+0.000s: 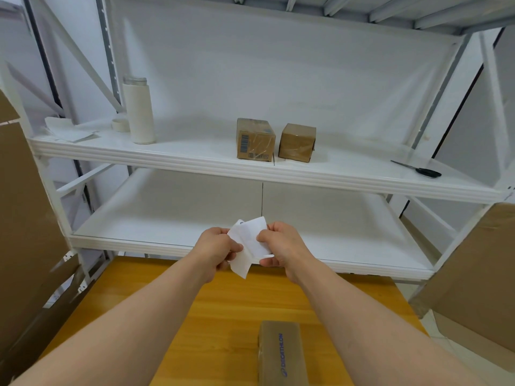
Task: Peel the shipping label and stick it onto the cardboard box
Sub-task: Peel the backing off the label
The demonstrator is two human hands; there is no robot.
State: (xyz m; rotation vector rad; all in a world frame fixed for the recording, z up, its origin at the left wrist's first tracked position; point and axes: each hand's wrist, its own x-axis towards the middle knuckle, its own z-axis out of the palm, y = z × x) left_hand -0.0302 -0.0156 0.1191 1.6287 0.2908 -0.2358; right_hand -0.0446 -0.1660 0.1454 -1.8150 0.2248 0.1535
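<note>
Both my hands hold a white shipping label (252, 235) in the air over the far edge of the wooden table. My left hand (218, 250) pinches the backing sheet (241, 264) at its left side. My right hand (281, 246) pinches the other white layer, and the two layers are spread apart at the top. A long cardboard box (280, 355) with blue print lies on the table (172, 310) below my arms, near the bottom edge of the view.
A white metal shelf rack (250, 167) stands behind the table. On its upper shelf are two small taped cardboard boxes (255, 140) (296, 143), a white bottle (138, 112), a tape roll (120, 125), papers (69, 132) and scissors (423, 170). Large cardboard sheets (25, 218) (479, 274) lean at both sides.
</note>
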